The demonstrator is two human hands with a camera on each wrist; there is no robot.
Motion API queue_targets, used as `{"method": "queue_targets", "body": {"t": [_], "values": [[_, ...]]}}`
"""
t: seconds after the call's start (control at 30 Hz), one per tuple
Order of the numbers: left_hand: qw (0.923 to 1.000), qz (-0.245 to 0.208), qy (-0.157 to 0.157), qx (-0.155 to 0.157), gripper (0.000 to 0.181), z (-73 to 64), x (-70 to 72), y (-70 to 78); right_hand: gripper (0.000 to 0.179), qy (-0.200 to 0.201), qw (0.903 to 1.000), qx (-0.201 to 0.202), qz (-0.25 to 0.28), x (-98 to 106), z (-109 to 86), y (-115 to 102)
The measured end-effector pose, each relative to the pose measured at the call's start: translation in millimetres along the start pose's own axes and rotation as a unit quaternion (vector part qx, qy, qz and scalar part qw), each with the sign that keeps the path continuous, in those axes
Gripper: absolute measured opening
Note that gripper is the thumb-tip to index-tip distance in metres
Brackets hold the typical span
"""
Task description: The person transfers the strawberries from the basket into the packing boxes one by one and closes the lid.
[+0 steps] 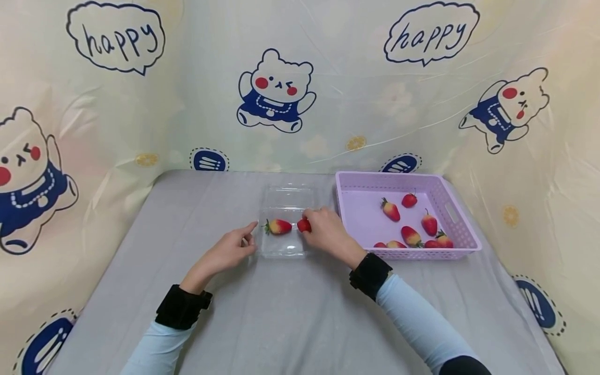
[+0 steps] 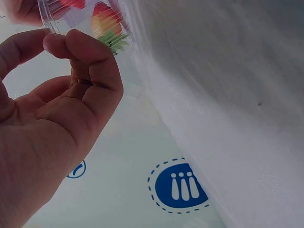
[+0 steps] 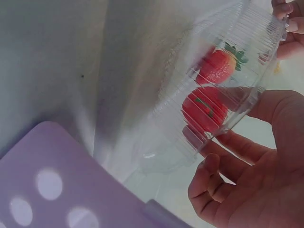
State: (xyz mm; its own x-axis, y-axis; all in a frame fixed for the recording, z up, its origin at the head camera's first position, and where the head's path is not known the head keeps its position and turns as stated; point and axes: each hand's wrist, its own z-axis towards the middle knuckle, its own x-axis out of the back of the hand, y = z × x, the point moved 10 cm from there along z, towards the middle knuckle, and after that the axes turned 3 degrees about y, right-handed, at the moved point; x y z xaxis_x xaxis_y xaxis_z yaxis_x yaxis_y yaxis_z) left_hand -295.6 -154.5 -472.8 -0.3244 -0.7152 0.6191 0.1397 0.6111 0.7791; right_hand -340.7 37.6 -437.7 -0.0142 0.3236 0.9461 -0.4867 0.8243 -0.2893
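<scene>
A clear plastic container (image 1: 287, 249) stands with its lid (image 1: 289, 197) folded back. Inside lies a red and yellow strawberry (image 1: 279, 227), its green leaves toward the left. My right hand (image 1: 326, 233) reaches over the container's right side and pinches another strawberry (image 1: 304, 225) between thumb and fingers. Through the clear wall in the right wrist view, that strawberry (image 3: 204, 110) shows low in the container, beside the first one. At the left edge, my left hand (image 1: 233, 247) holds the rim with its fingertips; the left wrist view shows these fingers (image 2: 90, 50) curled there.
To the right, a lilac plastic basket (image 1: 347, 208) with perforated walls holds several strawberries (image 1: 411, 236), some partly hidden by its front wall. A grey cloth (image 1: 300, 323) covers the table. Behind hangs a printed curtain (image 1: 347, 99).
</scene>
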Motion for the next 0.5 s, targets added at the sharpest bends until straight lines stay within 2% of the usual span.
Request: {"method": "queue_targets", "body": {"t": [0.27,0.5], "values": [[1.0,-0.003,-0.002,-0.004,0.068,0.5,-0.3,-0.6,0.016,-0.016,0.9999,-0.004,0.0,-7,3.4,-1],[1.0,0.001,0.001,-0.005,0.068,1.0,0.5,-1.1,0.018,-0.014,0.9998,-0.001,-0.017,-12,5.6,-3]]}}
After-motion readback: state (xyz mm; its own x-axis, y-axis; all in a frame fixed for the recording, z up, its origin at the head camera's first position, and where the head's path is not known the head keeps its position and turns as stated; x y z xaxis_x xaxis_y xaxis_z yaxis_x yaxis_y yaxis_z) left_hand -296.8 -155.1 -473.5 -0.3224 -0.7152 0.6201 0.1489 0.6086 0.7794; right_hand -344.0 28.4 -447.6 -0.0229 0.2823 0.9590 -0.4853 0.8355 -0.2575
